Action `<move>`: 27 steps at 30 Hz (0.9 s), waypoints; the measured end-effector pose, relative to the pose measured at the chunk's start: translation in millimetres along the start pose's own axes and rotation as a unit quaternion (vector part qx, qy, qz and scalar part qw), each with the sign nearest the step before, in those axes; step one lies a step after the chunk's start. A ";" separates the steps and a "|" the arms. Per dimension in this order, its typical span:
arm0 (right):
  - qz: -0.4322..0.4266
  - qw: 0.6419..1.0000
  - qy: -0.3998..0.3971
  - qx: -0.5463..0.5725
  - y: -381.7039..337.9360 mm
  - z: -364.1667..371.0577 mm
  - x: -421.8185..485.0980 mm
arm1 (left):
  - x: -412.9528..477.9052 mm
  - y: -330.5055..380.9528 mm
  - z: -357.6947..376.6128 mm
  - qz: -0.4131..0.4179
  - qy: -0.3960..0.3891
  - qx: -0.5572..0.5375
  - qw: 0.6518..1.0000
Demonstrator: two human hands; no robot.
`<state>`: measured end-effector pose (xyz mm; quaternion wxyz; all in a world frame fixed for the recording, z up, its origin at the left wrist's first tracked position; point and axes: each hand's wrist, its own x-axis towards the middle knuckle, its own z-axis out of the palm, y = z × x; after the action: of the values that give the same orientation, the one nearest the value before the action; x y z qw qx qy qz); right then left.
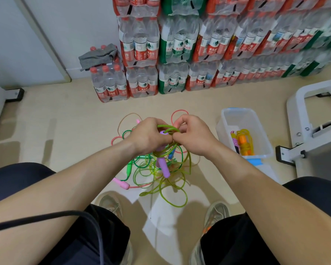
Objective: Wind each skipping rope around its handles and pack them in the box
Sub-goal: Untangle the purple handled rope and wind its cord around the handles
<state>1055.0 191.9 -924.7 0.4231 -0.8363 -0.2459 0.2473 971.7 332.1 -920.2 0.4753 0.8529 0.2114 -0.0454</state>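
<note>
The left hand grips a purple plastic skipping-rope handle. The right hand, touching it, pinches loops of the translucent yellow-green cord. A second purple handle dangles below, over tangled coloured ropes on the beige floor. To their right, a clear plastic box holds a wound orange-handled rope.

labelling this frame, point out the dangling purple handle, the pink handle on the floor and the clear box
dangling purple handle [165, 169], head view, middle of its shaft
pink handle [122, 184], head view, middle of its grip
clear box [223, 131], head view, its left wall
</note>
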 end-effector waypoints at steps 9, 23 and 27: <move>-0.050 0.989 0.025 -0.134 2.7 3.9 -5.7 | 0.1 -2.3 3.8 0.013 -0.010 0.069 0.998; -0.108 0.994 -0.007 0.010 1.9 0.1 -4.2 | -6.3 -0.2 -12.1 -0.128 -0.158 -0.358 0.911; -0.152 0.987 -0.020 0.045 4.3 -1.9 -6.7 | -8.0 -0.6 -16.6 -0.129 -0.159 -0.398 0.894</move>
<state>1052.0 184.3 -925.9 0.4881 -0.7642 -0.3671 0.2073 962.2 343.6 -909.4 0.7924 0.5387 0.2414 -0.1535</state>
